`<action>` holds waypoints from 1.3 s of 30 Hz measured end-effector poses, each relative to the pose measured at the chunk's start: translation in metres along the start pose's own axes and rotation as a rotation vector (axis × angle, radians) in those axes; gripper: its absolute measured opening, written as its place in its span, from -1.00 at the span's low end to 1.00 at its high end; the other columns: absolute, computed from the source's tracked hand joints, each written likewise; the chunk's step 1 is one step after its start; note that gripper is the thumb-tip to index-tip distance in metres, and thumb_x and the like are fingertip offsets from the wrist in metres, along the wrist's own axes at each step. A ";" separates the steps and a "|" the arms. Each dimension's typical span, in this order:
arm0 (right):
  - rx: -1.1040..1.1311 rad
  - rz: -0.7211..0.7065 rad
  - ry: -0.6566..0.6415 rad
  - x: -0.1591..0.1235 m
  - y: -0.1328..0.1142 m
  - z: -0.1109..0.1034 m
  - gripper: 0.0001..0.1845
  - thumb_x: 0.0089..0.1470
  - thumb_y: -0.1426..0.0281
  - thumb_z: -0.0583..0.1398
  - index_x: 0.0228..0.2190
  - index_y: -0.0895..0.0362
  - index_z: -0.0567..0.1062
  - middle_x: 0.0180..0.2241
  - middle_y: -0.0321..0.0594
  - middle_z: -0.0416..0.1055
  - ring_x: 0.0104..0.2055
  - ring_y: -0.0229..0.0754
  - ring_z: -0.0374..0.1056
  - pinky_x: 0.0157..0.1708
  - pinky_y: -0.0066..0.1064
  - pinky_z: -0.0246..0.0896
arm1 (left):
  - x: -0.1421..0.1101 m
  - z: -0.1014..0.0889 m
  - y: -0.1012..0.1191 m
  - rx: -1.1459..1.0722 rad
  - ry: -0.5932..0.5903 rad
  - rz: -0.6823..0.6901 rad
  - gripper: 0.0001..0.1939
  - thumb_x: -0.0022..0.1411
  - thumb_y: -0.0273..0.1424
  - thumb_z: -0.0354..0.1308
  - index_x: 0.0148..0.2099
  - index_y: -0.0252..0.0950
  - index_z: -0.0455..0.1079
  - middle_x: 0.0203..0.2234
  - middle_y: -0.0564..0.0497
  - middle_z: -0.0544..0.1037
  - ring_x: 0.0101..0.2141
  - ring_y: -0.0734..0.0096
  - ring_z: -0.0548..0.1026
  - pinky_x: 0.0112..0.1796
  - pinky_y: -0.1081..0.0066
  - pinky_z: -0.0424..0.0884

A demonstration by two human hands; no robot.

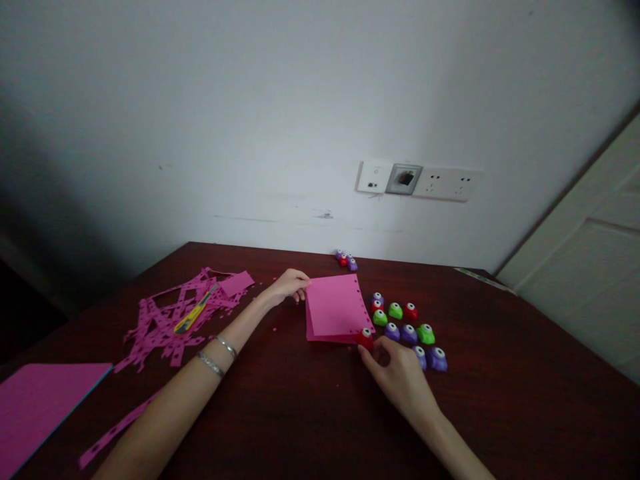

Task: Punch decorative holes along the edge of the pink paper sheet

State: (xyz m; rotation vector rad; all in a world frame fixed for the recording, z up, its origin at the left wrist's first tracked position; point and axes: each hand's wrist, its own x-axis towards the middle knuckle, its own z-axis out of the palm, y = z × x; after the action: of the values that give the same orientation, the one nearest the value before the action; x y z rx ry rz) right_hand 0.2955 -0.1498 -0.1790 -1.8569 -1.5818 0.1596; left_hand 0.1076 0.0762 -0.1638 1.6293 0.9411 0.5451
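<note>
A folded pink card [335, 307] lies on the dark table, with a row of small punched holes down its right edge. My left hand [291, 285] pinches the card at its upper left corner. At the lower right corner, my right hand [395, 367] grips a small red craft punch [365, 339] between thumb and finger. The punch meets the card's edge there; how far the paper sits in its slot cannot be made out. Just right of the card stand several more craft punches, among them a green one [426, 334] and a purple one [437, 359].
Left of my arm is a heap of cut pink paper strips [155, 327] with a yellow utility knife [193, 319] on top. A pink sheet [45, 407] lies at the near left. Several punches [352, 264] stand by the wall, below sockets [447, 183].
</note>
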 end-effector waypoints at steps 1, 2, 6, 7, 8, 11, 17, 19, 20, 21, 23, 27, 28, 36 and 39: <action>-0.001 0.001 0.000 0.000 0.001 0.000 -0.70 0.01 0.19 0.11 -0.62 0.10 0.30 -0.66 -0.31 0.31 -0.61 -0.26 0.23 -0.57 -0.45 0.02 | 0.000 0.000 0.000 -0.017 -0.005 -0.005 -0.92 0.09 -0.45 0.06 -0.39 -0.38 0.33 -0.70 0.06 0.39 -0.68 0.54 0.36 -0.67 0.54 0.25; -0.003 -0.001 -0.001 0.000 0.001 0.000 -0.69 0.01 0.19 0.11 -0.63 0.10 0.30 -0.66 -0.32 0.31 -0.62 -0.26 0.23 -0.57 -0.46 0.02 | 0.000 -0.001 -0.001 -0.030 -0.009 -0.010 -0.92 0.08 -0.45 0.07 -0.40 -0.38 0.33 -0.69 0.06 0.39 -0.68 0.53 0.36 -0.66 0.53 0.25; -0.008 -0.007 0.006 0.001 0.001 0.001 -0.69 0.01 0.19 0.11 -0.63 0.10 0.30 -0.66 -0.32 0.31 -0.62 -0.26 0.23 -0.57 -0.45 0.02 | 0.000 -0.001 -0.001 -0.057 -0.014 -0.022 -0.92 0.07 -0.44 0.09 -0.40 -0.38 0.35 -0.69 0.05 0.40 -0.67 0.53 0.36 -0.64 0.51 0.26; -0.011 -0.006 0.010 0.001 0.001 0.002 -0.69 0.01 0.18 0.11 -0.63 0.10 0.30 -0.66 -0.32 0.31 -0.62 -0.26 0.23 -0.57 -0.45 0.02 | 0.000 -0.001 -0.001 -0.060 -0.015 -0.027 -0.92 0.07 -0.44 0.09 -0.40 -0.38 0.35 -0.69 0.05 0.40 -0.67 0.54 0.36 -0.63 0.51 0.26; -0.013 -0.005 0.013 0.001 0.002 0.002 -0.68 0.01 0.18 0.11 -0.63 0.10 0.30 -0.66 -0.32 0.31 -0.62 -0.26 0.23 -0.56 -0.45 0.02 | -0.001 -0.001 -0.001 -0.063 -0.018 -0.033 -0.91 0.06 -0.44 0.10 -0.40 -0.38 0.35 -0.69 0.05 0.39 -0.67 0.54 0.36 -0.63 0.50 0.26; -0.016 -0.004 0.022 0.001 0.003 0.003 -0.68 0.01 0.18 0.11 -0.63 0.10 0.30 -0.66 -0.31 0.31 -0.61 -0.25 0.23 -0.56 -0.45 0.03 | -0.001 -0.001 -0.001 -0.078 -0.028 -0.044 -0.90 0.06 -0.43 0.12 -0.40 -0.39 0.36 -0.70 0.05 0.39 -0.67 0.53 0.36 -0.61 0.49 0.27; -0.018 -0.007 0.029 0.000 0.003 0.002 -0.67 0.01 0.18 0.11 -0.64 0.10 0.30 -0.66 -0.30 0.32 -0.62 -0.26 0.23 -0.57 -0.45 0.04 | -0.003 0.000 0.001 -0.084 -0.038 -0.054 -0.91 0.05 -0.43 0.11 -0.41 -0.38 0.36 -0.69 0.04 0.40 -0.66 0.52 0.36 -0.61 0.48 0.27; -0.017 -0.014 0.027 0.000 0.002 0.002 -0.68 0.02 0.18 0.11 -0.64 0.10 0.30 -0.66 -0.30 0.32 -0.62 -0.26 0.23 -0.57 -0.45 0.05 | -0.005 0.001 0.003 -0.081 -0.040 -0.055 -0.91 0.05 -0.43 0.11 -0.41 -0.38 0.36 -0.68 0.04 0.41 -0.66 0.52 0.37 -0.61 0.48 0.27; -0.017 -0.017 0.029 0.000 0.002 0.002 -0.68 0.02 0.19 0.11 -0.63 0.10 0.30 -0.66 -0.30 0.32 -0.62 -0.26 0.24 -0.57 -0.45 0.05 | -0.006 0.001 0.004 -0.080 -0.041 -0.058 -0.91 0.05 -0.43 0.11 -0.41 -0.37 0.36 -0.68 0.04 0.41 -0.66 0.52 0.36 -0.61 0.49 0.27; -0.017 -0.018 0.032 0.000 0.002 0.002 -0.68 0.02 0.19 0.11 -0.63 0.10 0.31 -0.67 -0.29 0.32 -0.62 -0.26 0.24 -0.57 -0.45 0.05 | -0.006 0.001 0.005 -0.080 -0.040 -0.063 -0.91 0.05 -0.43 0.12 -0.41 -0.37 0.35 -0.69 0.04 0.40 -0.66 0.53 0.36 -0.61 0.49 0.27; -0.019 -0.019 0.039 0.000 0.002 0.002 -0.68 0.02 0.19 0.11 -0.63 0.11 0.31 -0.67 -0.29 0.32 -0.63 -0.26 0.24 -0.58 -0.45 0.05 | -0.007 0.002 0.006 -0.080 -0.039 -0.072 -0.92 0.05 -0.43 0.11 -0.42 -0.37 0.35 -0.70 0.04 0.40 -0.66 0.53 0.36 -0.60 0.49 0.27; -0.024 -0.019 0.039 0.000 0.002 0.002 -0.68 0.02 0.19 0.10 -0.64 0.11 0.32 -0.66 -0.29 0.33 -0.62 -0.26 0.24 -0.58 -0.45 0.06 | -0.008 0.002 0.007 -0.085 -0.044 -0.081 -0.93 0.05 -0.46 0.10 -0.42 -0.37 0.34 -0.70 0.04 0.40 -0.66 0.53 0.37 -0.60 0.49 0.27; -0.031 -0.017 0.037 0.000 0.002 0.003 -0.68 0.02 0.19 0.10 -0.64 0.10 0.32 -0.67 -0.29 0.32 -0.62 -0.26 0.24 -0.58 -0.45 0.06 | -0.007 0.002 0.006 -0.089 -0.046 -0.080 -0.93 0.05 -0.46 0.10 -0.41 -0.38 0.34 -0.69 0.04 0.40 -0.66 0.52 0.37 -0.60 0.49 0.27; -0.076 -0.031 0.041 0.001 0.002 0.004 -0.69 0.01 0.21 0.10 -0.64 0.11 0.30 -0.67 -0.30 0.31 -0.63 -0.27 0.23 -0.59 -0.46 0.04 | -0.009 0.007 0.007 -0.098 -0.057 -0.080 -0.93 0.05 -0.47 0.09 -0.40 -0.40 0.33 -0.69 0.03 0.41 -0.67 0.53 0.36 -0.60 0.48 0.28; -0.089 -0.042 0.034 0.001 0.001 0.004 -0.69 0.02 0.21 0.09 -0.64 0.11 0.31 -0.67 -0.29 0.32 -0.63 -0.26 0.23 -0.58 -0.45 0.04 | -0.010 0.009 0.008 -0.099 -0.054 -0.094 -0.93 0.05 -0.47 0.09 -0.40 -0.40 0.33 -0.70 0.04 0.40 -0.67 0.53 0.36 -0.59 0.48 0.29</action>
State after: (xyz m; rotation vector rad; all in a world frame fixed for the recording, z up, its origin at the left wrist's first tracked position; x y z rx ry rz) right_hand 0.2950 -0.1474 -0.1822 -1.8818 -1.6263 0.0392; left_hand 0.1108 0.0626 -0.1572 1.4967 0.9320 0.4740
